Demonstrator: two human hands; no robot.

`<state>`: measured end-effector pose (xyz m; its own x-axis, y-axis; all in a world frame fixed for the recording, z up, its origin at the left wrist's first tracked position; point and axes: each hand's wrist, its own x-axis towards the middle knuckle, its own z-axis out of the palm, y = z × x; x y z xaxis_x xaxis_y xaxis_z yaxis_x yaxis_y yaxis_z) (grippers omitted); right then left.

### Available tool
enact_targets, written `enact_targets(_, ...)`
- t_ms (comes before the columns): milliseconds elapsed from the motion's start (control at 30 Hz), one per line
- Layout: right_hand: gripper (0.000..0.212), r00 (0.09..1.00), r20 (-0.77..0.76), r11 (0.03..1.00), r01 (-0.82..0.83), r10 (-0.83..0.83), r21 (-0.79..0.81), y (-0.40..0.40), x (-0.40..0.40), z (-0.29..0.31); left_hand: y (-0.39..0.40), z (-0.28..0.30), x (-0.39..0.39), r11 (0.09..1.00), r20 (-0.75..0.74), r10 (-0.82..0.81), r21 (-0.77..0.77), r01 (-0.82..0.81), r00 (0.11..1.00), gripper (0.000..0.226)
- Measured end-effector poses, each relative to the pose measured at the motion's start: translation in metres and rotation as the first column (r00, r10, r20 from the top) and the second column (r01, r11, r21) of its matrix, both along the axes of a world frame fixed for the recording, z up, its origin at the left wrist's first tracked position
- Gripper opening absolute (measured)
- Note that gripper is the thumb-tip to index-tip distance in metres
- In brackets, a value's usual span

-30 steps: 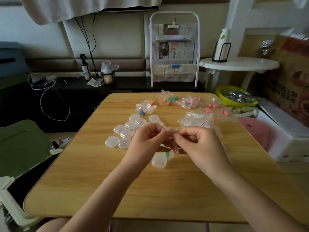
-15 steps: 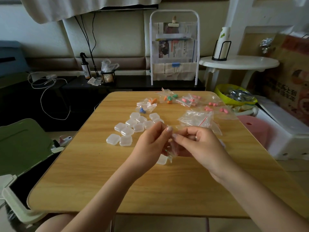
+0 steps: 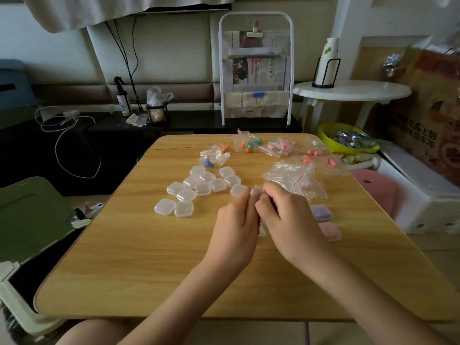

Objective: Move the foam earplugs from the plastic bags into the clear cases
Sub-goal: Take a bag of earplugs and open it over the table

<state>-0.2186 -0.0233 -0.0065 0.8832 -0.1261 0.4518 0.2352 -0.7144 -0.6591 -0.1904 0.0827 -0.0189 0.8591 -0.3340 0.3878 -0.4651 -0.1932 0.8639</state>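
Wooden table (image 3: 129, 257), cluttered room. Left hand (image 3: 236, 225) and right hand (image 3: 286, 220) pressed together, pinching something small; contents hidden. Earplug bags (image 3: 273, 148) at far edge, empty cases (image 3: 196, 188) mid-table. Risk: sudden tear, earplugs scatter off table.

My left hand (image 3: 237, 220) and right hand (image 3: 288, 220) had been a little apart a second before, fingertips meeting over a small bag; by now I had brought them tight together, knuckles nearly touching, thumbs pressed side by side at the top. The bag and the clear case I could see under them earlier were almost wholly hidden behind my fingers. Just right of my right hand, two filled cases, a purple one (image 3: 321, 212) and a pink one (image 3: 329, 230), had come into sight.
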Motion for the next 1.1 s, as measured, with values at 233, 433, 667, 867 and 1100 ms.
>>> enact_targets(233,0.032,0.994,0.020,0.974,0.109,-0.107,-0.200,0.005,0.001,-0.004,0.001,-0.006,0.001,0.959,0.140,0.144,0.226,-0.173,0.980,0.034)
enact_targets(433,0.021,0.962,0.188,0.899,0.257,-0.200,-0.356,0.002,-0.001,-0.001,0.006,-0.003,0.002,0.860,0.261,0.194,0.419,-0.292,0.946,0.030)
enact_targets(667,0.035,0.984,0.161,0.868,0.145,-0.076,-0.474,0.000,-0.004,0.000,0.011,-0.002,0.016,0.912,0.227,0.201,0.312,-0.266,0.953,0.044)
enact_targets(867,0.029,0.998,0.069,0.945,0.016,0.007,-0.328,-0.001,-0.002,0.000,0.013,-0.005,0.016,0.918,0.252,0.201,0.289,-0.271,0.947,0.051)
enact_targets(1100,0.034,0.989,-0.144,0.943,-0.079,0.033,-0.324,0.001,0.004,-0.004,0.007,-0.003,0.012,0.970,0.255,0.118,0.178,-0.167,0.960,0.042)
